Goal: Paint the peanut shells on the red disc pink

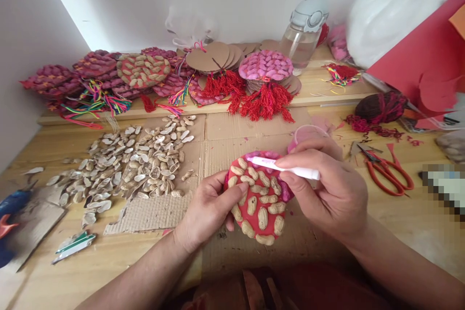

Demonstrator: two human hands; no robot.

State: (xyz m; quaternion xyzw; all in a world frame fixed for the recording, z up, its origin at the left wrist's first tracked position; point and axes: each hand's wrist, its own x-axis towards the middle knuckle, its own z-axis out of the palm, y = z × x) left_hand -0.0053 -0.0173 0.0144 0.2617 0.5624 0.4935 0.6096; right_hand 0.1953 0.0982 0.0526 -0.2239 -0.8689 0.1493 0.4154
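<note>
A red disc with peanut shells (262, 218) stuck on it is held up by my left hand (212, 203), whose thumb presses on the front face near the left edge. Between the thumb and fingers of my right hand (327, 186) is a white marker (298, 170), its tip at the disc's upper edge. Shells along that upper and right edge are pink; those in the middle and lower part are plain tan.
Loose peanut shells (156, 160) cover cardboard on the left. Finished-looking pink discs (266, 65) with tassels line the raised shelf behind, beside a water bottle (303, 34). Red scissors (388, 174) and dark yarn (381, 106) lie right; a blue tool (16, 203) lies far left.
</note>
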